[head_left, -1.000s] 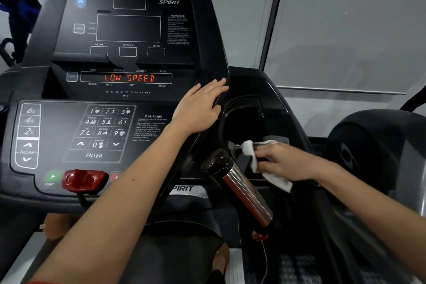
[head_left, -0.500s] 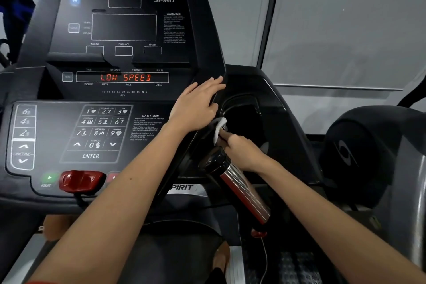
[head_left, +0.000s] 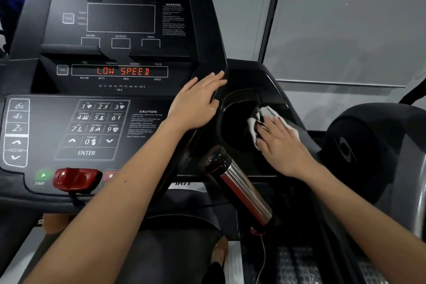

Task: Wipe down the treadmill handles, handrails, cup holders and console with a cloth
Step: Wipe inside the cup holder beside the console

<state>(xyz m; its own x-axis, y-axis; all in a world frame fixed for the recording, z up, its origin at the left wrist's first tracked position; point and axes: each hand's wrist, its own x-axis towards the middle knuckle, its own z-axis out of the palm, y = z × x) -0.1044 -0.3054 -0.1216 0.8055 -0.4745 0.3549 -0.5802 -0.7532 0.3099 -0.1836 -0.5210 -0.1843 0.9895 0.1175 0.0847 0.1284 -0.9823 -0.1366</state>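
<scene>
Cloth (head_left: pixel 254 125) lies under my right hand (head_left: pixel 282 145), whose straight fingers press it flat against the right side of the cup holder (head_left: pixel 239 95). My left hand (head_left: pixel 196 106) rests flat, fingers relaxed and holding nothing, on the console (head_left: pixel 103 122) at its right edge. A metal handle (head_left: pixel 244 189) juts just below the cup holder.

Left hand (head_left: pixel 196 104) flat and relaxed — right hand (head_left: pixel 280 143) likewise (palm down)
</scene>
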